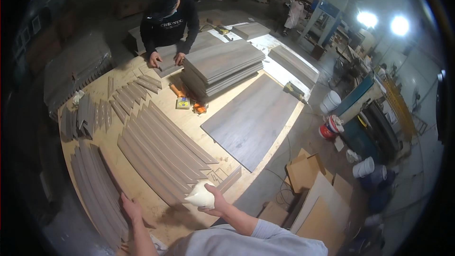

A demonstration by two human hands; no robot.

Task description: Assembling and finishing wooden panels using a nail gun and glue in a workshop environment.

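My right hand (219, 201) is wrapped round a soft white cone-shaped bag (201, 195), its pointed tip toward the left. The bag is over the near ends of a row of long brown wooden strips (159, 151). My left hand (132, 208) grips the edge of a single wooden strip (112, 173), which stands along the right side of another bundle of strips (92, 185). My left fingertips are partly hidden by that strip. To the right of the strips lies a large grey-brown wooden panel (251, 121).
A stack of panels (222, 68) stands mid-table, with a small yellow box (183, 103) and an orange tool (177, 90) beside it. Across the table a co-worker (168, 23) handles a board. Cardboard boxes (305, 170) and buckets (330, 101) stand on the floor at right.
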